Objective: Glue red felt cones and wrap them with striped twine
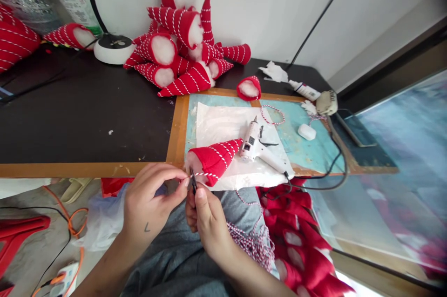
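Head view: 2 hands (150,204) (206,218), 1 cone (213,159), 1 glue gun (253,141).

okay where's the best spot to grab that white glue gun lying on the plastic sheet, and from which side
Probably by its handle: the white plastic glue gun lies flat on the white plastic sheet, nozzle pointing away toward the wall, handle angled to the near right with the black cord trailing off it. Come from above on the right, since the red cone with white striped cord crowds its left side.

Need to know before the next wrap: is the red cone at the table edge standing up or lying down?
Lying down. The red cone rests on its side on the white sheet, tip toward the glue gun.
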Motion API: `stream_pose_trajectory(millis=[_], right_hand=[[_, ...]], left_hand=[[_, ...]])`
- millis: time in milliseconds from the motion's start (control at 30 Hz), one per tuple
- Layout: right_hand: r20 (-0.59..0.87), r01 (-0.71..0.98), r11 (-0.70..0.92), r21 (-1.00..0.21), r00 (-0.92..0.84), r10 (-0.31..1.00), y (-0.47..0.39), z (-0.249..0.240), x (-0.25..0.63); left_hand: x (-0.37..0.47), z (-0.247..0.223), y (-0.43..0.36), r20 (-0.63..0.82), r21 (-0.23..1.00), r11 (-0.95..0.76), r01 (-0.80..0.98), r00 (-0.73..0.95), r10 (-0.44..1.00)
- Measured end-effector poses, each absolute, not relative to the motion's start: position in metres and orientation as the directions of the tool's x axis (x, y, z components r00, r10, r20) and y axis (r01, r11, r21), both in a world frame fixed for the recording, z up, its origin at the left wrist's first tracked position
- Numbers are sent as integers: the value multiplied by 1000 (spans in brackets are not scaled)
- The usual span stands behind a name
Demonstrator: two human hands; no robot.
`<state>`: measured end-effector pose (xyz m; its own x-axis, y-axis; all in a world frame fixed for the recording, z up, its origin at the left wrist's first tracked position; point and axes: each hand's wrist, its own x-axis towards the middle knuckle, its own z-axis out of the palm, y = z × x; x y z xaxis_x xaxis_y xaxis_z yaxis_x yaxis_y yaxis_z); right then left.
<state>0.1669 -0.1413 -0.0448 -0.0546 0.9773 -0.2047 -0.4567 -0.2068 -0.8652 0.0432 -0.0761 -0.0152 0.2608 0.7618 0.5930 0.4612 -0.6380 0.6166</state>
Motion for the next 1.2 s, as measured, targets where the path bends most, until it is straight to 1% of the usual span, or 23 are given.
stream_pose_trajectory(millis=[233,367,433,500,600,633,667,700,733,767,800,833,867,900,933,967,1000,1033,1067,1100,1133,1200], right_hand=[[-254,-451,-256,-855,-66,965,-139,-48,168],[-229,-420,-237,-876,-71,971,-142,-49,169],[-173,-336,-188,-923,-73,982,-144,-47,172],[-92,-205,-110,-973,-96,991,-148,-43,178],[60,5,62,-998,-231,971,-160,-39,198],[110,81,139,-987,-296,949,-167,-40,208],[141,165,214,-963,-369,919,-174,-43,219],[148,259,283,-923,-440,886,-183,-48,231],[117,370,332,-868,-497,860,-192,-56,243],[50,488,360,-795,-540,840,-201,-64,255],[-25,592,377,-713,-558,830,-209,-74,265],[-90,667,388,-636,-563,821,-218,-83,274],[-132,715,399,-574,-561,817,-225,-92,281],[-154,741,404,-536,-557,816,-231,-99,287],[-156,747,409,-524,-556,816,-235,-103,291],[-142,739,414,-531,-560,817,-238,-104,294],[-116,721,422,-550,-566,816,-240,-102,297],[-79,702,433,-566,-568,819,-239,-96,300],[-23,689,449,-569,-559,829,-237,-88,304],[49,689,467,-555,-533,845,-234,-78,309],[131,709,476,-521,-485,865,-228,-67,314],[295,812,426,-399,-326,898,-213,-43,328]], left_hand=[[42,-14,-77,550,664,-568,486,198,812],[45,-13,-77,523,703,-531,474,162,837],[45,-15,-77,501,733,-503,459,137,855],[42,-20,-78,472,779,-461,425,87,878],[29,-31,-80,422,842,-408,353,42,906],[22,-35,-81,403,855,-407,321,81,911],[15,-39,-84,375,866,-410,285,170,911],[7,-43,-86,324,882,-403,245,307,895],[0,-47,-89,237,901,-378,213,490,839],[-6,-51,-93,113,919,-335,209,675,729],[-11,-55,-96,-16,928,-295,228,815,579],[-13,-59,-99,-125,926,-273,260,895,429],[-14,-61,-101,-193,915,-277,294,921,339],[-12,-62,-103,-206,900,-303,313,919,337],[-8,-62,-104,-164,883,-345,319,897,411],[-1,-60,-104,-68,863,-394,318,843,533],[7,-56,-103,69,839,-444,314,748,660],[18,-52,-102,208,815,-487,314,626,752],[29,-48,-100,327,793,-518,320,493,806],[42,-44,-99,409,774,-536,338,379,830],[54,-42,-98,454,761,-535,368,287,843],[76,-39,-97,488,749,-518,413,185,853]])
